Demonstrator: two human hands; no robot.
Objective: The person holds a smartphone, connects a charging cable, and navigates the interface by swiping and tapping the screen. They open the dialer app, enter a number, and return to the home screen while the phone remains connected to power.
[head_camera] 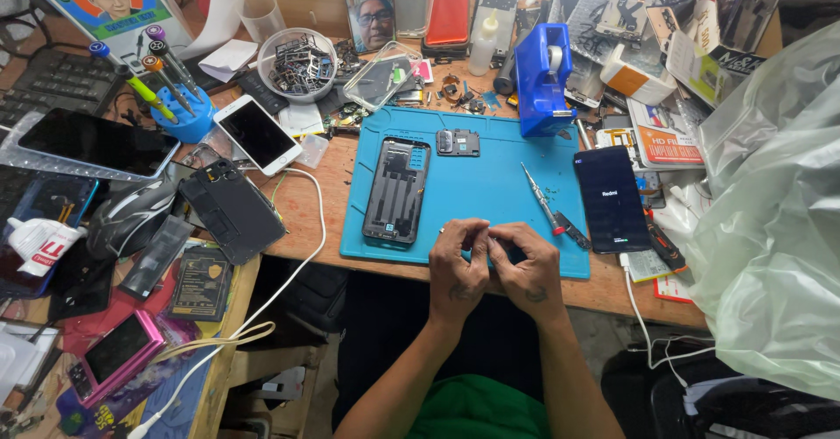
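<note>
Over blue mat [490, 185], left hand [457, 273] and right hand [528, 275] pinch together, grip contents hidden.

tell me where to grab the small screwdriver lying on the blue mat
Grip the screwdriver at its red handle end, coming from above with the right hand. It lies flat on the blue mat, thin metal tip pointing up-left, handle nearest that hand. The handle is the thicker part, though black tweezers lie close beside it.

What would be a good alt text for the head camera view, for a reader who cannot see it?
A person's left hand and right hand meet, fingertips together, at the near edge of a blue work mat on a cluttered wooden bench. On the mat lie an opened phone frame and a small screwdriver; a dark phone lies right of the mat.
</note>
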